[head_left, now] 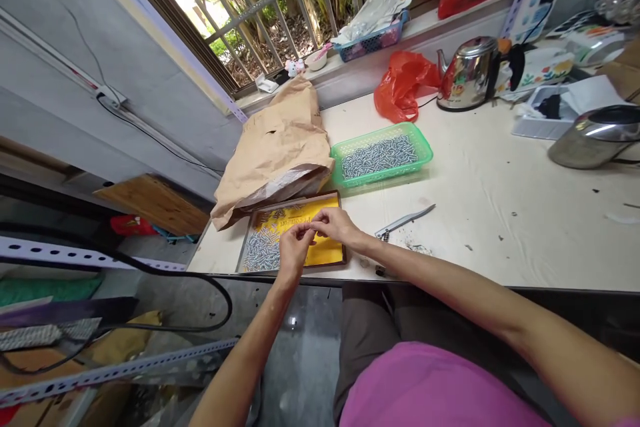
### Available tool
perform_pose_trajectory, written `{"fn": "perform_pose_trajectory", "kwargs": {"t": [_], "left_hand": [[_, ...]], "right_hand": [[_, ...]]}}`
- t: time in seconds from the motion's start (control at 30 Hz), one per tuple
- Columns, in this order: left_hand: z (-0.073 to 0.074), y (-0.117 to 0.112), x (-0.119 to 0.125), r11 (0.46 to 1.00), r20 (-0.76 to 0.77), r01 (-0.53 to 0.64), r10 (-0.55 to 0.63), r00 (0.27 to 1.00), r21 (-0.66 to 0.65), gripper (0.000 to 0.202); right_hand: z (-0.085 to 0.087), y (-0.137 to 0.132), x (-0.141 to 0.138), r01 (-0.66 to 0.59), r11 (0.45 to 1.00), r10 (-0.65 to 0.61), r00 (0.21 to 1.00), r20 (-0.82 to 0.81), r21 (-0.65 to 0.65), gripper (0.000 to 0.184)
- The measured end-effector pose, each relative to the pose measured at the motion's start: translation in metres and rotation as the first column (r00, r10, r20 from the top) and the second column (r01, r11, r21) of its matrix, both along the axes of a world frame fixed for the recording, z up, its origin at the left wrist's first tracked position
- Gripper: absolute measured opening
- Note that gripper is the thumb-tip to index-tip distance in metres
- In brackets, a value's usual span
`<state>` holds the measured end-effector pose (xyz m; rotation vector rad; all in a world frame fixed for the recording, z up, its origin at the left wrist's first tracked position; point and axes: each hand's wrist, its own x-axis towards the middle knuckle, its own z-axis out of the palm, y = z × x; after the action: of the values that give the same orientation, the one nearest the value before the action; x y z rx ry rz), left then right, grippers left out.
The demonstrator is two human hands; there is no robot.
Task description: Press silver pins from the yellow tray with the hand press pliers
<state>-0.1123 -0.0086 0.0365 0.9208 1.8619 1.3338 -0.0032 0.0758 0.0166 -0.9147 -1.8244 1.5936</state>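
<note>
My left hand (296, 247) and my right hand (336, 224) meet above a shallow tray (345, 240) with a yellow bottom. Fingertips of both are pinched close together; whatever sits between them is too small to make out. Many small silvery metal pins (261, 250) are heaped in the tray's left part, beside my left hand. Behind the tray a green plastic basket (425, 153) holds a layer of similar small metal pieces. To the right of my right hand lies a grey-handled tool (407, 219) on the table.
A crumpled brown paper bag (280, 140) stands behind the tray at the left. A red plastic bag (403, 83), a steel kettle (467, 77) and a second metal pot (593, 137) are at the back right. Dark scraps (417, 248) dot the pale tabletop (480, 180).
</note>
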Motion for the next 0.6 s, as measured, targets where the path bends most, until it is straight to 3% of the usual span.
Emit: {"fn": "perform_pose_trajectory", "kwargs": {"t": [0.2,0.33,0.4,0.5,0.6], "left_hand": [[0.003,-0.006,-0.015,0.988,0.39,0.08,-0.022,0.921,-0.135,0.035],[0.01,-0.013,-0.016,0.986,0.44,0.066,0.009,0.898,-0.154,0.032],[0.015,-0.021,-0.008,0.989,0.411,0.045,0.016,0.912,-0.139,0.032],[0.02,-0.032,0.016,0.991,0.361,0.063,-0.015,0.932,-0.122,0.036],[0.021,-0.038,0.046,0.959,0.383,0.213,-0.129,0.915,-0.185,0.043]], "right_hand": [[-0.006,-0.001,0.002,-0.08,0.983,0.073,0.996,0.047,0.167,0.017],[-0.004,0.003,0.002,-0.154,0.96,0.135,0.986,0.095,0.232,0.018],[-0.001,0.006,0.009,-0.19,0.923,0.162,0.981,0.109,0.335,0.02],[0.006,0.007,0.042,-0.196,0.824,0.144,0.98,0.139,0.532,0.027],[0.01,-0.001,0.098,-0.235,0.74,0.061,0.957,0.285,0.631,0.027]]}}
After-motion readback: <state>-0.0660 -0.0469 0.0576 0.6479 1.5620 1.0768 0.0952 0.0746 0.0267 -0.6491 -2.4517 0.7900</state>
